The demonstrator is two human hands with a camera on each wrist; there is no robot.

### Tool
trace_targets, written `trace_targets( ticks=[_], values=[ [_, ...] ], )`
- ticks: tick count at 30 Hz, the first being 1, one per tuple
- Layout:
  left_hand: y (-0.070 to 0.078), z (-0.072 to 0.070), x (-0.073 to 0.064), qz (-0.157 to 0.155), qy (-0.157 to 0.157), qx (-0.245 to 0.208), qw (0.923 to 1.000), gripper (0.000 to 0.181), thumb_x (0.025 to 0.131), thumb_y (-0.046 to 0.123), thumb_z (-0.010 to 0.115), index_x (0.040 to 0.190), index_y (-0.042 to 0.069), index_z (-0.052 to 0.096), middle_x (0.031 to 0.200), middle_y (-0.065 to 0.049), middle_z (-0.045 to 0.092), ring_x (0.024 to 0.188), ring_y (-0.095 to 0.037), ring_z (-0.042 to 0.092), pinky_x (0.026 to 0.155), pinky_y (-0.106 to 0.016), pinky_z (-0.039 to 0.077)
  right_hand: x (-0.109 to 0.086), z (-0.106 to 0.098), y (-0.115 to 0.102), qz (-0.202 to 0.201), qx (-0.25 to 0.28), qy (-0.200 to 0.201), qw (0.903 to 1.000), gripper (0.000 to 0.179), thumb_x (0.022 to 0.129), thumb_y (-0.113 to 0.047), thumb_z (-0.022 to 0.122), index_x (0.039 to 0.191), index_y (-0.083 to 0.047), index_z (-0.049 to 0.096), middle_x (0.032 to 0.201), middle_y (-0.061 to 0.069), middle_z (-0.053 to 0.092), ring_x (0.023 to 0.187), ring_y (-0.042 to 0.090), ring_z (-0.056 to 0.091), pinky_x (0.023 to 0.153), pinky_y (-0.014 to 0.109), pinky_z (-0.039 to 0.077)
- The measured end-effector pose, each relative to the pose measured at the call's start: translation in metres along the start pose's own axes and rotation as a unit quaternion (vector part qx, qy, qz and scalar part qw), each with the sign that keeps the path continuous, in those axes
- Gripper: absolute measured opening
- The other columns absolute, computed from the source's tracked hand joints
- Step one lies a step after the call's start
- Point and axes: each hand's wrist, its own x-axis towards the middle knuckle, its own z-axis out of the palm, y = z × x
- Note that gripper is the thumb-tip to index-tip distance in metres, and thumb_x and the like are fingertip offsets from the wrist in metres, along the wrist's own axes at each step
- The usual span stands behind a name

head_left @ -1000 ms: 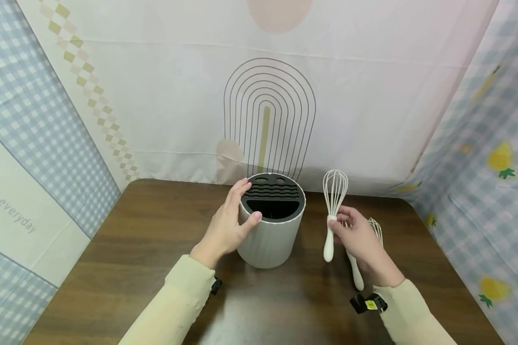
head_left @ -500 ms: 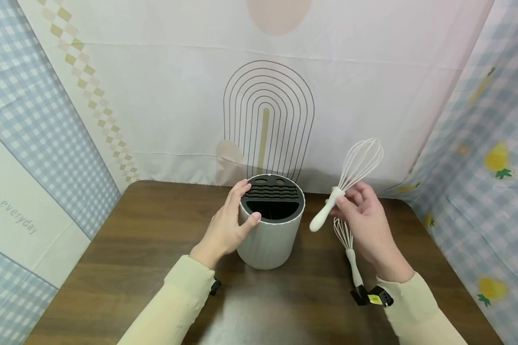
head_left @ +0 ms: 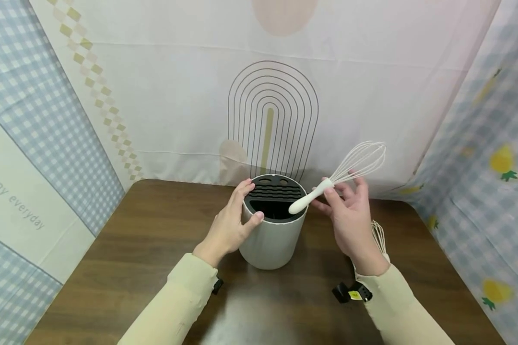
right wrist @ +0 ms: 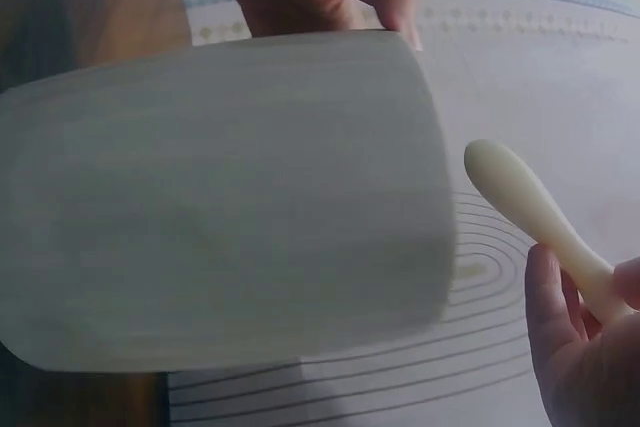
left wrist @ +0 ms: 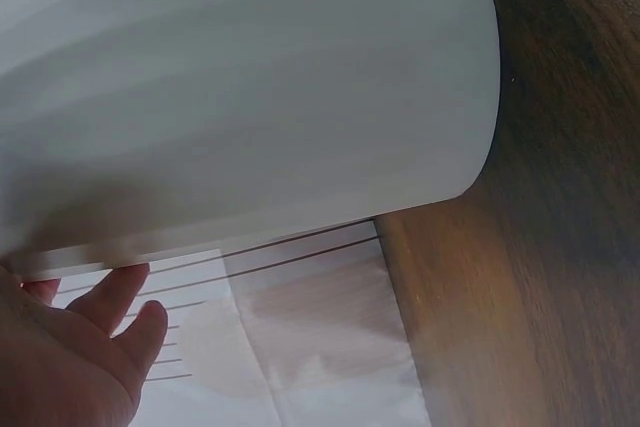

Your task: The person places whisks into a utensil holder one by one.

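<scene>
A white whisk (head_left: pixel 312 196) is pinched in my right hand (head_left: pixel 349 215), tilted with its wires up to the right. Its handle end hangs over the front opening of a pale round utensil holder (head_left: pixel 269 247) with a black slotted top. In the right wrist view the handle (right wrist: pixel 525 197) points toward the holder's rim, apart from it. My left hand (head_left: pixel 226 225) rests against the holder's left side, thumb and fingers spread at the rim. A second whisk (head_left: pixel 379 235) lies on the table, partly hidden behind my right hand and wrist.
The holder stands upright on a brown wooden table (head_left: pixel 155 230). A white patterned cloth (head_left: pixel 177 105) hangs behind it. Checked cloths hang on the left (head_left: pixel 47 120) and right (head_left: pixel 479 191).
My right hand has lifted the whisk from beside the holder, tilted it, and moved it left until its handle end is over the holder's opening. The left hand has stayed on the holder.
</scene>
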Motion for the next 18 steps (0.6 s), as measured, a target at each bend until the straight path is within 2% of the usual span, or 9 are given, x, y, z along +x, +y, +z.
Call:
trace_targets(
  ticks=[4, 11, 18],
  values=[
    [0.001, 0.0, 0.0, -0.002, -0.003, 0.004, 1.0, 0.075, 0.091, 0.069, 0.036, 0.152, 0.028, 0.023, 0.158, 0.015, 0.015, 0.124, -0.023, 0.051, 0.088, -0.052, 0.046, 0.002, 0.007, 0.008, 0.001, 0.003, 0.006, 1.0, 0.065, 0.095, 0.001, 0.057, 0.145, -0.016, 0.019, 0.11, 0.016, 0.052, 0.097, 0.03, 0.066, 0.079, 0.043, 0.054],
    [0.004, 0.002, 0.001, -0.005, -0.008, 0.002, 1.0, 0.077, 0.089, 0.072, 0.034, 0.151, 0.028, 0.023, 0.158, 0.015, 0.016, 0.12, -0.024, 0.053, 0.087, -0.051, 0.047, 0.002, 0.016, 0.015, -0.013, -0.003, -0.006, 0.9999, 0.067, 0.092, 0.006, 0.059, 0.143, -0.011, 0.019, 0.117, 0.023, 0.051, 0.098, 0.027, 0.064, 0.076, 0.044, 0.055],
    [0.004, 0.001, 0.002, 0.004, -0.004, -0.004, 1.0, 0.076, 0.09, 0.07, 0.037, 0.151, 0.027, 0.025, 0.157, 0.014, 0.017, 0.121, -0.025, 0.053, 0.087, -0.052, 0.046, 0.003, 0.022, 0.022, -0.026, -0.015, -0.016, 0.9994, 0.073, 0.089, 0.01, 0.06, 0.144, -0.015, 0.019, 0.119, 0.022, 0.051, 0.098, 0.028, 0.062, 0.077, 0.042, 0.055]
  ],
)
